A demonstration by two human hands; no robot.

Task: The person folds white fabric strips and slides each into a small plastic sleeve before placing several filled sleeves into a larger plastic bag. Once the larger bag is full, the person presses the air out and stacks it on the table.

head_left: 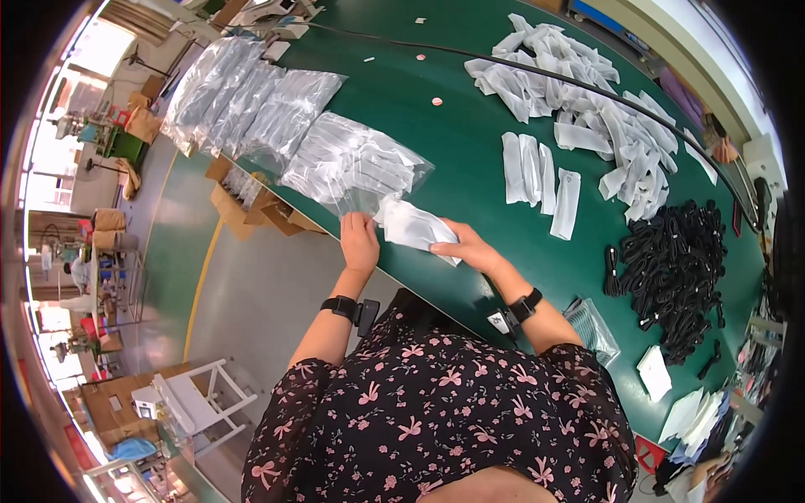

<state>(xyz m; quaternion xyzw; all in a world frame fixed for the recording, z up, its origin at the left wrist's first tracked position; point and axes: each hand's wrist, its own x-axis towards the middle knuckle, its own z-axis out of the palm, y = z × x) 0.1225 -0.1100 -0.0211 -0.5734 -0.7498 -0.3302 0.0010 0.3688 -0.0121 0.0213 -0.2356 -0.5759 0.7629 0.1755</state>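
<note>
Gripping a white packet [413,227] above the green surface [465,163], the right hand [471,248] holds its long axis angled left and far, toward the filled clear bag [356,158] whose near end the left hand [360,243] pinches

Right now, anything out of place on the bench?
Minor: small reddish discs and white scraps lie loose on the table, like stray litter. One black bundle sits apart from its heap.
</note>
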